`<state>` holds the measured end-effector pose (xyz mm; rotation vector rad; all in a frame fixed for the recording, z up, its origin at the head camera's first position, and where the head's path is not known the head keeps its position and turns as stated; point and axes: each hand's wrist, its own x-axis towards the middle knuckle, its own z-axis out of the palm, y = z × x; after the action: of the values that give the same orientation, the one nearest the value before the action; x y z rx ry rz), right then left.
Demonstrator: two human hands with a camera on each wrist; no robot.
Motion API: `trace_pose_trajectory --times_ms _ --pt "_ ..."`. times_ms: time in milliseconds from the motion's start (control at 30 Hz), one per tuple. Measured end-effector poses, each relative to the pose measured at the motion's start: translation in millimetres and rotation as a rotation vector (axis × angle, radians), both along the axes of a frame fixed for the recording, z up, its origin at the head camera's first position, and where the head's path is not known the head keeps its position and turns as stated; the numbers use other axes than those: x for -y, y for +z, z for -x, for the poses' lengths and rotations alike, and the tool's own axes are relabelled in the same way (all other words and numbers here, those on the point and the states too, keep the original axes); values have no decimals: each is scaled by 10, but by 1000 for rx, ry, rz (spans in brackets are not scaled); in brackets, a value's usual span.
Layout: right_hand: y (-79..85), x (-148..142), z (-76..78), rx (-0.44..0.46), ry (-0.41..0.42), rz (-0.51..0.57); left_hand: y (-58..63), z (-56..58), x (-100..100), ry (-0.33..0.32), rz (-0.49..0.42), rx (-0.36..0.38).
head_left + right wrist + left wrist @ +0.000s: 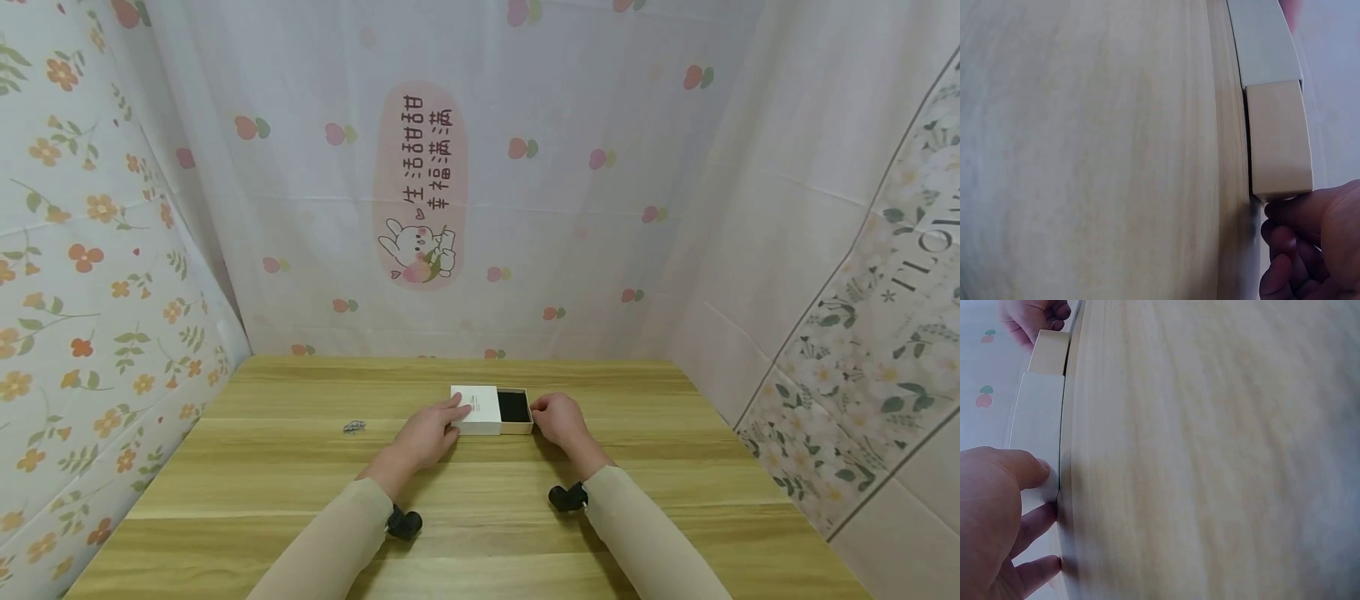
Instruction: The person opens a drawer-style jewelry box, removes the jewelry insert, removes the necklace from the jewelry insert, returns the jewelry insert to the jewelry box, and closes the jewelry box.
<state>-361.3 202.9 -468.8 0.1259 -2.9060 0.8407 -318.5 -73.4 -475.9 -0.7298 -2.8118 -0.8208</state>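
Observation:
A small drawer box lies on the wooden table, its white sleeve (476,410) covering the left part and its beige drawer (1280,139) pulled partway out to the right. Black lining (513,407) shows inside the drawer. My left hand (429,432) holds the sleeve at its left end, with fingers over the top and the thumb against the near side. At the drawer's right end, my right hand (559,417) has thumb and curled fingers pinching at the end wall; the exact grip is partly hidden.
Left of the box lies a small silvery, chain-like item (355,427) on the wooden table (480,508). A patterned curtain (570,250) hangs behind the far edge, with floral cloths at both sides. Each wrist carries a black camera mount (405,524).

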Motion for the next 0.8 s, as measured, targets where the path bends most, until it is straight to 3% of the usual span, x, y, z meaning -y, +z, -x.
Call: trace_pose_trajectory --times_ms 800 --pt "26 117 -34 10 15 -1 -34 30 3 -8 -13 10"
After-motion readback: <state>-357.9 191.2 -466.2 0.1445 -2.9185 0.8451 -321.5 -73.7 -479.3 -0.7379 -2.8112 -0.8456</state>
